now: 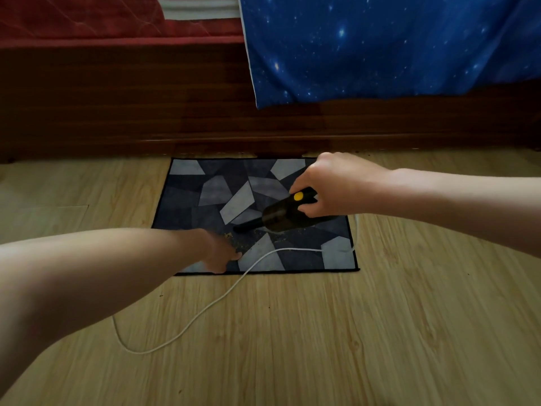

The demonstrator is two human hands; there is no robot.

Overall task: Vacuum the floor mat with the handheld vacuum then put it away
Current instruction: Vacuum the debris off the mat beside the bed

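Right hand (pixel 336 183) grips black handheld vacuum with yellow button (pixel 281 215), nozzle on grey-blue geometric floor mat (pixel 187 200) beside yellowish crumbs (pixel 228 235). Left hand (pixel 221 253) rests on mat's near edge; fingers blurred, can't tell.

The mat (pixel 187 197) lies on the floor (pixel 351 332) before the bed (pixel 117 112), vacuum (pixel 281 215) above it, cord (pixel 205 309) trailing left.

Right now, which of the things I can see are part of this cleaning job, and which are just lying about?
In the job: handheld vacuum, gripped by the right hand; floor mat; crumbs on the mat; white cord; left hand resting on the mat.
Just there: blue starry cloth; red bedding; wooden bed frame; wood floor.
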